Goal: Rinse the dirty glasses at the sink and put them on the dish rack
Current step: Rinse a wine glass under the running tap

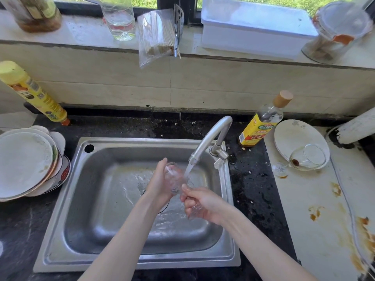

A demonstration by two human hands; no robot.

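Note:
Over the steel sink [85, 199] I hold a clear glass [174, 177] under running water from the tap [211, 136]. My left hand [159, 186] cups the glass's bowl from the left side. My right hand [199, 202] grips the glass's lower end, fingers curled round it. A dirty stemmed glass [306, 158] with a dark stain lies tipped on its side on a white plate [288, 136] at the right. No dish rack is in sight.
Stacked dirty plates [26, 163] sit left of the sink. A yellow bottle [32, 92] leans at the back left; a sauce bottle [261, 122] stands behind the tap. The white counter [316, 220] at right carries brown stains. Jars and a box line the windowsill.

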